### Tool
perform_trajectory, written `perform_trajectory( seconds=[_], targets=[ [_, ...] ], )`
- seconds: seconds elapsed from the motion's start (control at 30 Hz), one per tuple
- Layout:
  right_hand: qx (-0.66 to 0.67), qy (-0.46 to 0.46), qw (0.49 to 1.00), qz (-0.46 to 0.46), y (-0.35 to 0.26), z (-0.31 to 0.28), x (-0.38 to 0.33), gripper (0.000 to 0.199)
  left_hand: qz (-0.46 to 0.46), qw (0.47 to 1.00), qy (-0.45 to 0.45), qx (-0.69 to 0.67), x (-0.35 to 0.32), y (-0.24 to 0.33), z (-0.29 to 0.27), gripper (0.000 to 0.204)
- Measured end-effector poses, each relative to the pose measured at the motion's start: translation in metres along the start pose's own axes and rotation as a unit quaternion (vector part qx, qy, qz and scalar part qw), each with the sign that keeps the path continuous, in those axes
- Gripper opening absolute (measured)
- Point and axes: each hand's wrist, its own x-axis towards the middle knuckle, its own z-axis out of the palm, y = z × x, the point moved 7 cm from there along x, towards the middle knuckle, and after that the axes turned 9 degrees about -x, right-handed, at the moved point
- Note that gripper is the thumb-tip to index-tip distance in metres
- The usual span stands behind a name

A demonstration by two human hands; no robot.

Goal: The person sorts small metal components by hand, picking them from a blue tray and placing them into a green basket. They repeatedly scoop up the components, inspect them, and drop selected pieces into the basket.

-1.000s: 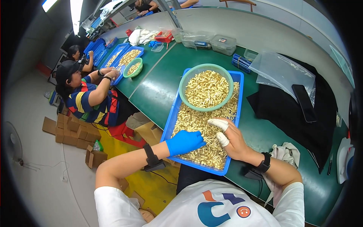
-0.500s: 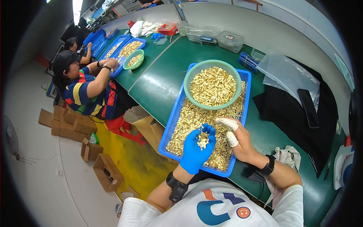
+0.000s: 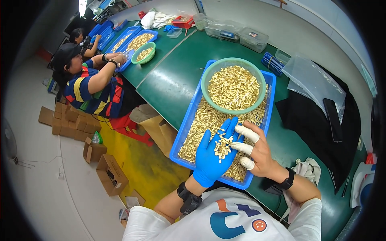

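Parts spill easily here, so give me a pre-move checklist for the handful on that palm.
1. Left hand palm up, cupped under the small gold parts: ok.
2. Left hand over the blue tray, so drops land inside: ok.
3. Right hand fingertips at the pile: ok.
4. Finger cots on right fingers: ok.
5. Room left in the green bowl: not ok, heaped.
6. Defects in the palmed parts: cannot tell.

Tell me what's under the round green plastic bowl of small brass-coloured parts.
The round green plastic bowl sits on more small brass-coloured parts filling the rectangular blue plastic tray. The bowl covers whatever lies directly beneath it, so the tray floor there is hidden.
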Motion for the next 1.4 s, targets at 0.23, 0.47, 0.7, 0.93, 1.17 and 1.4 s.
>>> perform_trajectory(
  seconds=[0.23,0.47,0.7,0.93,1.17,1.4],
  targets=[
    [-0.122,-0.135,0.983,-0.037,-0.020,0.016,0.012,0.055,-0.050,0.999,0.004,-0.021,-0.001,-0.006,-0.004,0.063],
    [-0.142,-0.201,0.968,-0.043,-0.020,0.024,0.013,0.064,-0.066,0.995,0.079,0.007,-0.002,-0.008,-0.014,0.055],
    [-0.172,-0.196,0.965,0.008,-0.011,0.026,0.010,0.075,-0.085,0.992,-0.004,-0.096,-0.004,-0.004,-0.023,0.056],
    [-0.154,-0.153,0.974,0.060,-0.003,0.019,0.010,0.077,-0.055,0.994,0.004,-0.092,-0.003,-0.007,-0.003,0.058],
    [-0.042,-0.078,0.994,0.067,0.005,0.009,0.012,0.066,-0.078,0.988,-0.043,-0.129,-0.003,-0.009,0.005,0.056],
    [0.134,0.018,0.980,0.145,0.024,-0.008,0.005,0.049,0.004,1.000,0.012,-0.014,-0.001,-0.005,0.009,0.060]
  ],
)
